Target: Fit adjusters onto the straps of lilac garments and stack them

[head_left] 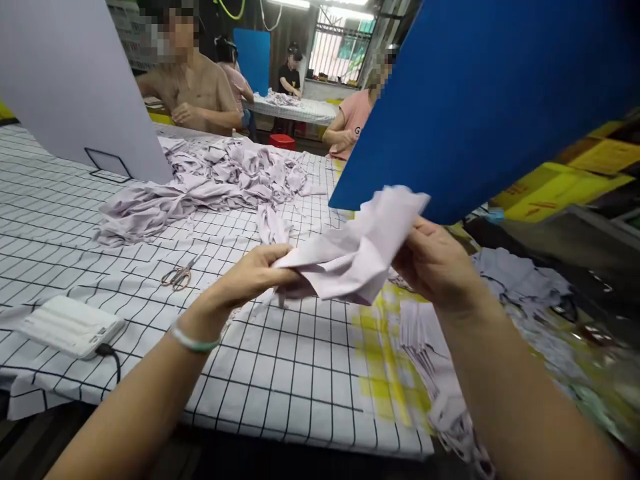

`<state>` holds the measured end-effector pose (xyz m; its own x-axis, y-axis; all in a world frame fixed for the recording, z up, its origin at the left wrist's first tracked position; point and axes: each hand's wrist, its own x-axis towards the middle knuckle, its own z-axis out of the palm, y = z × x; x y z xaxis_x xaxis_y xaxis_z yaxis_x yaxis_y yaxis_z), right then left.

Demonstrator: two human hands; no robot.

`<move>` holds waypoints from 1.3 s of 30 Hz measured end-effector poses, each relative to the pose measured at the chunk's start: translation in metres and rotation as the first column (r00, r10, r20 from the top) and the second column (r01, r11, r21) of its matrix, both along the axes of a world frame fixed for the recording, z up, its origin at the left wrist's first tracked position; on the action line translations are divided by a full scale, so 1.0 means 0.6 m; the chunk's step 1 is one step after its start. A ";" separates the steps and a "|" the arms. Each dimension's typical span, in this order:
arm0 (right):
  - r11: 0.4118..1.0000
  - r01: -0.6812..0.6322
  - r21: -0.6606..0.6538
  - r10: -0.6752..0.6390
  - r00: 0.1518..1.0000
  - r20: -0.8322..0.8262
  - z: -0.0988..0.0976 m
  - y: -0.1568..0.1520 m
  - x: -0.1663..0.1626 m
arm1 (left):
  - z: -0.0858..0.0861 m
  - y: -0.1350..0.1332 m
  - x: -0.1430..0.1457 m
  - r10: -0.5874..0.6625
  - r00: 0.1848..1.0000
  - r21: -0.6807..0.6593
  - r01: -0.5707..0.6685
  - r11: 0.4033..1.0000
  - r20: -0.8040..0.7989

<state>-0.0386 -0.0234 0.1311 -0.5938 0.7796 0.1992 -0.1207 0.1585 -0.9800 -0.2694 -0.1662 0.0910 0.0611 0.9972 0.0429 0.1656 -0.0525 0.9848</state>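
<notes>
A pale lilac piece of fabric [350, 257] is stretched between my two hands above the checked table. My left hand [263, 270] pinches its left end between thumb and fingers, and a pale green bangle circles that wrist. At the upper right end my right hand [433, 260] grips the cloth, its fingertips partly hidden behind it. Below my right hand, a stack of similar lilac pieces [423, 330] lies at the table's right edge. Beyond my left hand spreads a large heap of crumpled lilac fabric [235, 170].
Small scissors [177, 275] and a white power bank [73, 325] with a black cable lie at left. A white panel [85, 80] and a blue panel [465, 100] rise from the table. Several people work behind; yellow boxes [540, 190] stand at right.
</notes>
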 end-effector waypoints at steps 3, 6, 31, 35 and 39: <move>0.997 0.076 -0.001 -0.073 0.959 0.275 -0.080 -0.012 0.069 | -0.031 -0.070 0.021 -0.042 0.998 -0.206 0.030 0.978 -0.053; 0.965 0.193 0.178 -0.260 0.800 0.540 -0.168 -0.035 0.127 | -0.101 -0.118 0.038 0.210 0.890 -0.177 -0.301 0.937 -0.404; 0.859 0.271 0.435 -0.476 0.736 0.481 -0.243 -0.132 0.112 | -0.153 0.041 0.216 0.196 0.627 0.072 -0.218 0.973 -0.753; 0.884 0.317 0.343 -0.446 0.790 0.421 -0.229 -0.146 0.133 | -0.127 0.047 0.227 0.214 0.772 -0.024 -0.284 0.958 -0.598; 0.952 0.307 -0.017 -0.295 0.929 0.225 -0.219 -0.180 0.129 | -0.060 0.017 0.227 0.006 0.999 -0.155 0.000 0.988 0.036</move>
